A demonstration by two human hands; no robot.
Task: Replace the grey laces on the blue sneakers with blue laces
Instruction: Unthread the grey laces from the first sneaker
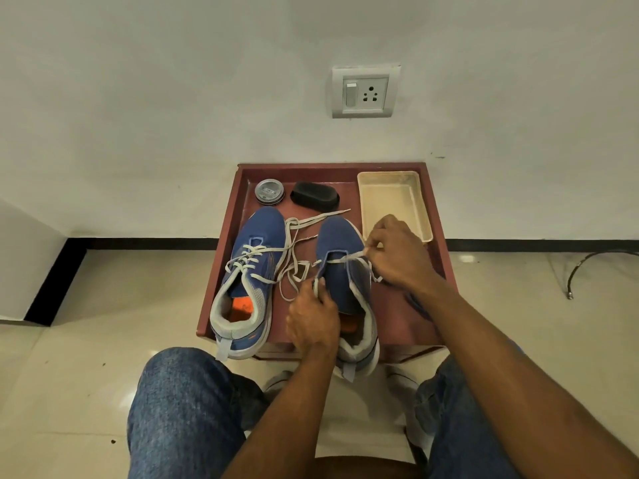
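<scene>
Two blue sneakers stand on a low maroon table, toes toward the wall. The left sneaker is still laced with a loosened grey lace. On the right sneaker only one stretch of grey lace crosses the front eyelets; its loose ends trail between the shoes. My left hand grips the right sneaker's left side and pinches the lace there. My right hand pinches the lace on the shoe's right side. A dark blue lace peeks out under my right forearm.
A round polish tin and a black sponge sit at the table's back. A cream plastic tray stands at the back right. A wall socket is above. My knees in jeans flank the table; a hose lies on the floor to the right.
</scene>
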